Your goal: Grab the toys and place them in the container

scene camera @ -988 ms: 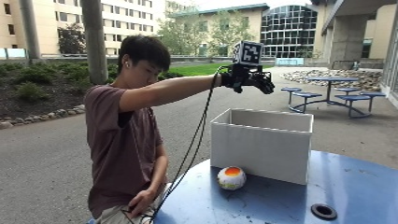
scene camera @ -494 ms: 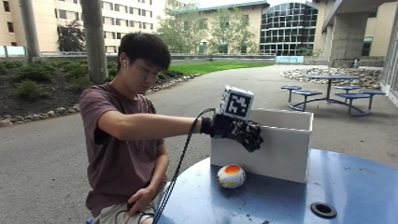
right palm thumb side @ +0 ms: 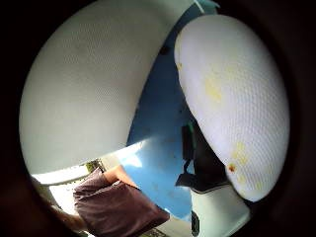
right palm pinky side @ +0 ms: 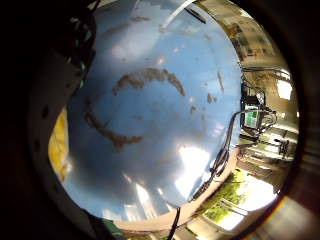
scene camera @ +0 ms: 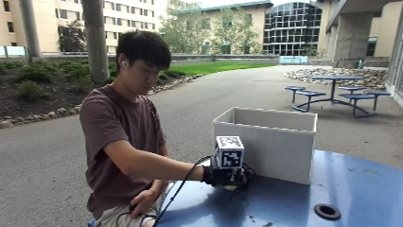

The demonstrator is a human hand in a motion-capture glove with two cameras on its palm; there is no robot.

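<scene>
My gloved right hand (scene camera: 224,176) is down on the blue table (scene camera: 359,184), right in front of the white container (scene camera: 267,142). It covers the white toy with orange spots; only a pale sliver of the toy (scene camera: 232,187) shows beneath it. The thumb side palm view has the toy (right palm thumb side: 237,103) large and close against the palm. There a black gloved digit (right palm thumb side: 197,163) curls beside it, and the container's wall (right palm thumb side: 89,89) stands just next to it. The little finger side palm view looks onto the blue tabletop (right palm pinky side: 160,115), with a yellow patch (right palm pinky side: 59,145) at the palm's edge.
The open-topped container stands on the table behind the hand. A round hole (scene camera: 327,211) sits in the tabletop toward the near right. The person's bare left hand (scene camera: 140,202) rests low at their lap, by the table's edge.
The right hand came down from above the container's height to the tabletop and now lies over the toy, which stood uncovered before.
</scene>
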